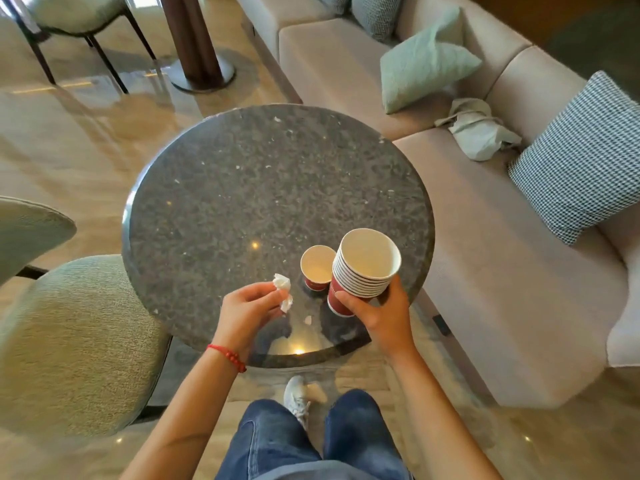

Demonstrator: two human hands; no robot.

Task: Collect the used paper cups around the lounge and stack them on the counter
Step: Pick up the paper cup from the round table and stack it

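My right hand (379, 311) grips a stack of several red paper cups (363, 268) with white insides, held tilted above the near right part of the round dark stone table (242, 188). Just left of the stack a single red paper cup (317, 268) stands upright on the table. My left hand (247, 308), with a red bead bracelet on the wrist, pinches a crumpled white tissue (284, 291) above the table's near edge, left of the single cup.
A beige sofa (485, 237) runs along the right with a mint cushion (426, 60), a checked cushion (578, 161) and a crumpled cloth (478, 129). A green upholstered chair (69, 344) stands at the left. A column base (201, 74) and another chair (79, 15) lie beyond.
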